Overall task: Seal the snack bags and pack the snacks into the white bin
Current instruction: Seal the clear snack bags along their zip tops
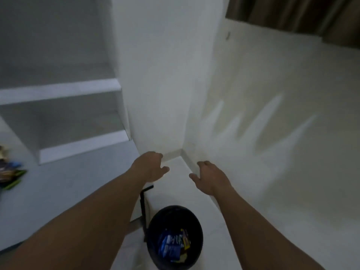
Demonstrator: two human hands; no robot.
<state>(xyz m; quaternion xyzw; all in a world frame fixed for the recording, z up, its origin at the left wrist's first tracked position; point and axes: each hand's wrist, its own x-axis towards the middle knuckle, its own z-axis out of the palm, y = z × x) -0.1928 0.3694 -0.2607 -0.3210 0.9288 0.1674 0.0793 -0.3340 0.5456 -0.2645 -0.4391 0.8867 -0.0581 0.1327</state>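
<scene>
Both hands, left (pixel 151 166) and right (pixel 211 177), apparently empty above black bin (pixel 155 240).

Empty hands (pixel 150 166) above black bucket (pixel 175 238)

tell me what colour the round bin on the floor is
Black, with blue wrappers inside; head view.

Open floor ahead, walls closing the corner

Both hands, left (pixel 151 166) and right (pixel 209 177), hung empty over bare floor (pixel 175 191); walls (pixel 155 84) blocked ahead and right, a black bucket (pixel 175 238) and table leg (pixel 143 209) stood below, shelves (pixel 64 90) left.
</scene>
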